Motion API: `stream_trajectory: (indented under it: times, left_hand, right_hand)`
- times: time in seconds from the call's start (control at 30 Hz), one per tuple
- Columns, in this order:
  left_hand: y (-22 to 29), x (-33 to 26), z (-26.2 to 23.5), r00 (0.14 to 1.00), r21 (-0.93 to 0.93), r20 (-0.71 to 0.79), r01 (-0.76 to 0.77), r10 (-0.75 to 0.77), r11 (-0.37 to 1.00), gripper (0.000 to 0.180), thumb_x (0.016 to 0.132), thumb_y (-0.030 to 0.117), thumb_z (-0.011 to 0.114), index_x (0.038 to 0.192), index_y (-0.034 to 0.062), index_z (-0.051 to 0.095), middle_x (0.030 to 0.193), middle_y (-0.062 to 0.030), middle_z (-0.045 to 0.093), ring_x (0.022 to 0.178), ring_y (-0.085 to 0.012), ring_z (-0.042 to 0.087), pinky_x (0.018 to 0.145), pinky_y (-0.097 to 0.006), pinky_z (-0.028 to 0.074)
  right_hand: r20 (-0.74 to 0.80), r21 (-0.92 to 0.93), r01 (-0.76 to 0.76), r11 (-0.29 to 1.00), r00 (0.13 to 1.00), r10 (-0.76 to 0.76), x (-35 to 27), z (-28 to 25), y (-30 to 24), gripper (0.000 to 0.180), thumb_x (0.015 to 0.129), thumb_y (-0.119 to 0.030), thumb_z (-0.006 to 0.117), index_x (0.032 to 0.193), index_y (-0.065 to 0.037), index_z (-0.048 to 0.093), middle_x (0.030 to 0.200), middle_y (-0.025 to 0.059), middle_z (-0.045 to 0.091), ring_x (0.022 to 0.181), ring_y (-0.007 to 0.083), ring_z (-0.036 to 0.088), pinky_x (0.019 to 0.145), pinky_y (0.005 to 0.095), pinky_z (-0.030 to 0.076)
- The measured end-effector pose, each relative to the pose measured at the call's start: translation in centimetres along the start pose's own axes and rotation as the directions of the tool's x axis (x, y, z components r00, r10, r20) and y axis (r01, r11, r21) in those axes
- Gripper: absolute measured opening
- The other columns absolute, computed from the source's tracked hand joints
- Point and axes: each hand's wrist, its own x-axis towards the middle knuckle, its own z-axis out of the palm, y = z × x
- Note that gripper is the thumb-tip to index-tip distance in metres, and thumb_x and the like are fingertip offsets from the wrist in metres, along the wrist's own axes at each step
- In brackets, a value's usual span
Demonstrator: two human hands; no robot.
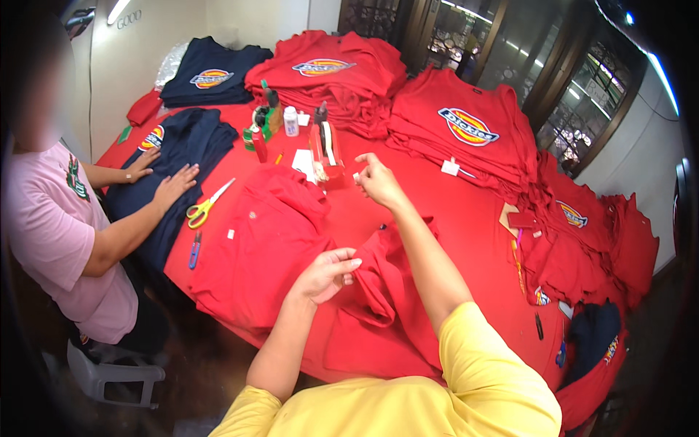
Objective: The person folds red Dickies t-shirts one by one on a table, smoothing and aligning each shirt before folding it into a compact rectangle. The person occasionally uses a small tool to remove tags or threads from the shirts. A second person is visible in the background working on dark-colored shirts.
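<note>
My left hand (326, 277) is closed, pinching the edge of a bunched red shirt (382, 280) on the table in front of me. My right hand (378, 182) is raised beyond that shirt, just right of a red tape dispenser (325, 162). Its fingers are pressed together at a small pale bit, too small to name. Left of my hands, another red shirt (255, 218) lies loosely spread. Yellow-handled scissors (198, 213) and blue thread snips (194, 251) rest past it.
A co-worker in a pink shirt (58, 211) at the left lays both hands on a dark navy shirt (182, 146). Stacked red shirts (328, 80) line the far edge, with another stack (466, 109) to the right. A white bottle (291, 121) stands mid-table. A grey stool (109, 375) is at lower left.
</note>
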Motion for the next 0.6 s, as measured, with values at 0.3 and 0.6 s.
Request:
stream_trajectory:
  times: [0.3, 0.6]
  left_hand:
    - [0.3, 1.7, 5.5, 0.985, 0.122, 0.155, 0.06, -0.079, 0.991, 0.023, 0.091, 0.005, 0.058, 0.113, 0.0008, 0.061, 0.088, 0.0018, 0.062, 0.071, -0.0056, 0.056, 0.066, -0.02, 0.048]
    - [-0.3, 0.8, 7.3, 0.99, 0.4, 0.14, -0.068, 0.012, 0.914, 0.029, 0.087, 0.003, 0.056, 0.116, -0.0008, 0.061, 0.088, 0.0036, 0.058, 0.07, -0.0035, 0.047, 0.065, -0.019, 0.04]
  right_hand:
    - [-0.137, 0.032, 0.241, 0.97, 0.962, -0.235, -23.0, -6.3, -4.8, 0.014, 0.09, 0.002, 0.054, 0.093, -0.001, 0.041, 0.08, 0.0168, 0.06, 0.076, 0.033, 0.064, 0.066, 0.0395, 0.05]
    - [-0.248, -0.308, 0.101, 0.946, 0.951, -0.183, -22.9, -5.9, -4.6, 0.021, 0.091, -0.017, 0.062, 0.094, 0.0, 0.05, 0.074, 0.0133, 0.06, 0.073, 0.0299, 0.064, 0.061, 0.0385, 0.049]
